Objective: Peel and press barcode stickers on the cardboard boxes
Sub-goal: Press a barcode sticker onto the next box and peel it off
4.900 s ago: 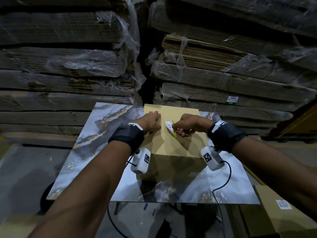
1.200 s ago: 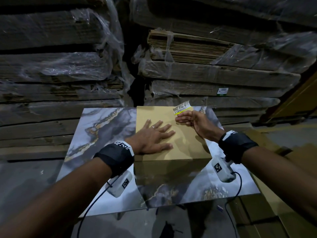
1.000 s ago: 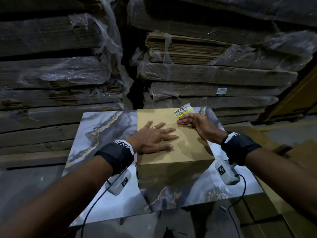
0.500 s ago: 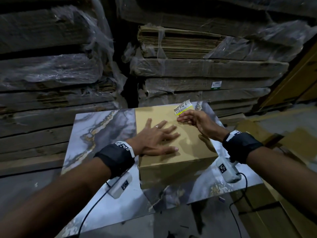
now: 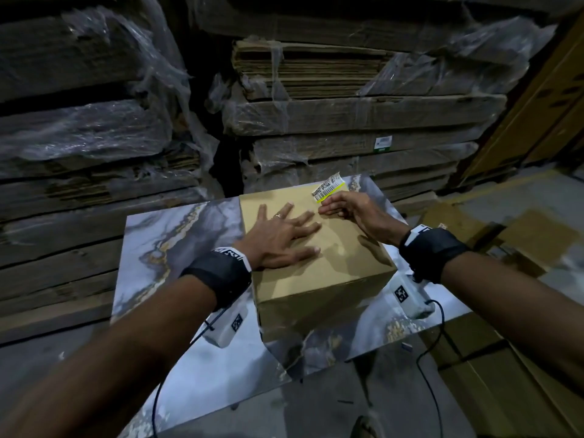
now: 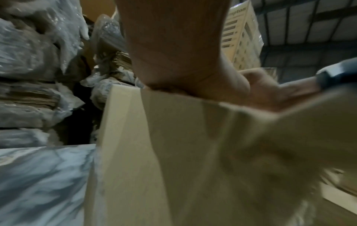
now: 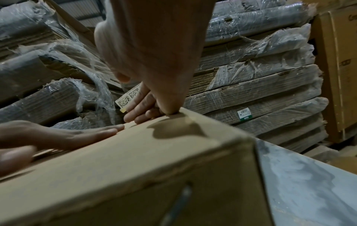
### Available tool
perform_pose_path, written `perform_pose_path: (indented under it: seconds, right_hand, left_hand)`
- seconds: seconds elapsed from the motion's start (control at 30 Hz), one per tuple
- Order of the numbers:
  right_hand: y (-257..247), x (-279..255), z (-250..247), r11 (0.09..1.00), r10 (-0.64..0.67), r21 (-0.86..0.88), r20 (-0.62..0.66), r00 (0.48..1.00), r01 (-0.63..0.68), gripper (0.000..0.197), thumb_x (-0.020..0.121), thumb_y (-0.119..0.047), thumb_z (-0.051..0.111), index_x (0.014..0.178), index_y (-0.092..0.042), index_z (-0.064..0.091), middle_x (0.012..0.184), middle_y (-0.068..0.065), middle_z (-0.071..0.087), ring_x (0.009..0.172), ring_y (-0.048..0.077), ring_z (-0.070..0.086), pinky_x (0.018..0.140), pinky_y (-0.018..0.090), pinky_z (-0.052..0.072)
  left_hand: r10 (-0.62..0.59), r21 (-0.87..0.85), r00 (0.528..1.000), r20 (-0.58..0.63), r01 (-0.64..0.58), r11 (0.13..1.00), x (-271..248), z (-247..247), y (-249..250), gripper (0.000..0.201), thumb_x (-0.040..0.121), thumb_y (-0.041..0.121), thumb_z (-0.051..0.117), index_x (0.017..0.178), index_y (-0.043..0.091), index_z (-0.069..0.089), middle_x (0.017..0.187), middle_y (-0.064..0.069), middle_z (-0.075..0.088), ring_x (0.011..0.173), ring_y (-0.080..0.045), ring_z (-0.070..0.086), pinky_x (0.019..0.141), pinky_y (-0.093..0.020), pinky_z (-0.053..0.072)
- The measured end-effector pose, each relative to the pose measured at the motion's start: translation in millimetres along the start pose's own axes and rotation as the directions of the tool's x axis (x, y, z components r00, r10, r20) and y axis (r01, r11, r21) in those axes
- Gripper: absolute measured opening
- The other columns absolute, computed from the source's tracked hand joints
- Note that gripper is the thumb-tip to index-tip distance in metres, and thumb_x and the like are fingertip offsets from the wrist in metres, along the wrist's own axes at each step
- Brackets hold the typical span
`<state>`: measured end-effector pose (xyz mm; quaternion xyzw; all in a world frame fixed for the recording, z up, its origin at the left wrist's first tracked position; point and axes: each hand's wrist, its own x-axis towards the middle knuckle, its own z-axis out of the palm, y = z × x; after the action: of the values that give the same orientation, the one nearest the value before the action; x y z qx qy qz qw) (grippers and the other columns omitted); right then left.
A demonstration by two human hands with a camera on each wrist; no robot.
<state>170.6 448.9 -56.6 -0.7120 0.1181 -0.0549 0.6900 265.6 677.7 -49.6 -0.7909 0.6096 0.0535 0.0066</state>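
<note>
A plain cardboard box [image 5: 328, 263] stands on the marble-patterned table [image 5: 158, 248]. My left hand [image 5: 284, 235] lies flat on the box top with its fingers spread, a ring on one finger. My right hand [image 5: 339, 210] rests at the far right part of the top and pinches a white barcode sticker [image 5: 328, 187] with a yellow strip along it, which sticks up off the cardboard. In the right wrist view the barcode sticker [image 7: 127, 99] lies against my fingers [image 7: 141, 110], just above the box [image 7: 135, 160]. The left wrist view shows my palm on the box [image 6: 135, 152].
Tall stacks of flattened cardboard in plastic wrap [image 5: 347, 115] rise right behind the table, with another stack [image 5: 79, 137] at the left. Cardboard boxes [image 5: 521, 241] lie on the floor at the right. Cables hang from both wrist cameras over the table's front edge.
Earlier both hands worked the sticker together above the box. Since then my left hand has spread flat on the top and my right carried the sticker to the far right. Lately only the view shifted.
</note>
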Motion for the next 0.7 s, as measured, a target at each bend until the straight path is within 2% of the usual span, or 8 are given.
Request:
perform_pose_path:
  seconds: [0.1,0.2,0.27,0.33,0.4,0.47,0.63,0.7]
  right_hand:
    - [-3.2,-1.4,1.8,1.0,-0.004,-0.03,-0.006,1.0,0.004,0.04,0.09,-0.036,0.041,0.105,-0.012,0.07,0.105,0.008,0.078,0.105,0.018,0.072,0.092,0.03,0.046]
    - [-2.3,-1.7,1.0,0.999,-0.001,-0.05,0.001,1.0,0.001,0.041,0.092,-0.036,0.041,0.106,-0.013,0.071,0.108,0.009,0.077,0.108,0.02,0.071,0.091,0.031,0.045]
    - [-1.3,-0.5,1.6,0.999,0.001,-0.042,-0.004,1.0,-0.002,0.04,0.091,-0.036,0.042,0.104,-0.013,0.072,0.108,0.01,0.078,0.106,0.02,0.071,0.087,0.03,0.044]
    - [-2.9,-1.3,3.4,0.998,0.016,-0.055,-0.003,1.0,-0.016,0.042,0.09,-0.036,0.042,0.104,-0.012,0.072,0.109,0.012,0.077,0.104,0.019,0.07,0.081,0.027,0.042]
    - [-3.5,-1.6,3.3,0.998,0.015,-0.064,-0.003,1.0,-0.016,0.044,0.09,-0.037,0.04,0.106,-0.011,0.072,0.11,0.012,0.077,0.103,0.019,0.07,0.075,0.025,0.041]
    - [-4.1,-2.5,2.0,0.997,0.018,-0.081,0.006,1.0,-0.018,0.045,0.092,-0.037,0.039,0.108,-0.011,0.071,0.111,0.012,0.077,0.105,0.02,0.07,0.074,0.024,0.041]
    - [-2.8,-2.1,6.1,0.997,0.01,-0.083,0.003,1.0,-0.01,0.046,0.09,-0.036,0.04,0.11,-0.008,0.071,0.111,0.014,0.077,0.101,0.017,0.071,0.074,0.024,0.041]
    - [-1.6,-1.4,6.3,0.997,0.009,-0.079,0.015,1.0,-0.007,0.045,0.09,-0.035,0.041,0.109,-0.007,0.072,0.111,0.014,0.076,0.103,0.02,0.072,0.078,0.027,0.042]
  left_hand:
    - [0.151,-0.03,0.989,-0.012,-0.151,0.988,-10.6,4.2,13.6,0.069,0.096,0.076,0.023,0.157,0.044,0.022,0.167,0.017,0.012,0.156,-0.021,0.007,0.111,-0.069,0.012]
    - [0.185,-0.006,0.982,-0.033,-0.185,0.983,-16.7,4.3,12.1,0.064,0.097,0.075,0.02,0.156,0.049,0.02,0.166,0.021,0.012,0.156,-0.019,0.009,0.112,-0.065,0.015]
    - [0.13,0.046,0.991,-0.023,-0.129,0.991,-14.6,1.4,-4.7,0.066,0.093,0.08,0.014,0.154,0.055,0.017,0.165,0.023,0.012,0.155,-0.02,0.012,0.111,-0.064,0.018]
    - [0.001,0.076,1.0,-0.029,0.001,0.997,-12.1,-5.1,-21.5,0.075,0.086,0.088,0.01,0.153,0.057,0.016,0.165,0.023,0.015,0.155,-0.024,0.016,0.111,-0.064,0.019]
    - [-0.099,0.095,0.993,-0.065,0.105,0.99,-10.1,-6.4,-27.3,0.082,0.082,0.093,0.012,0.154,0.055,0.019,0.165,0.02,0.02,0.153,-0.026,0.02,0.112,-0.063,0.019]
    - [-0.127,0.057,0.99,-0.069,0.131,0.99,-9.8,-2.8,-17.8,0.087,0.081,0.093,0.014,0.156,0.049,0.022,0.166,0.016,0.021,0.154,-0.025,0.018,0.113,-0.061,0.019]
    - [0.008,-0.039,0.998,-0.066,-0.01,0.999,-24.8,5.8,-1.3,0.084,0.088,0.087,0.018,0.158,0.04,0.026,0.167,0.014,0.017,0.156,-0.022,0.012,0.117,-0.061,0.014]
    - [0.07,-0.047,0.996,-0.056,-0.073,0.996,-34.5,5.3,0.6,0.083,0.089,0.086,0.021,0.157,0.04,0.027,0.167,0.014,0.016,0.156,-0.021,0.01,0.118,-0.061,0.013]
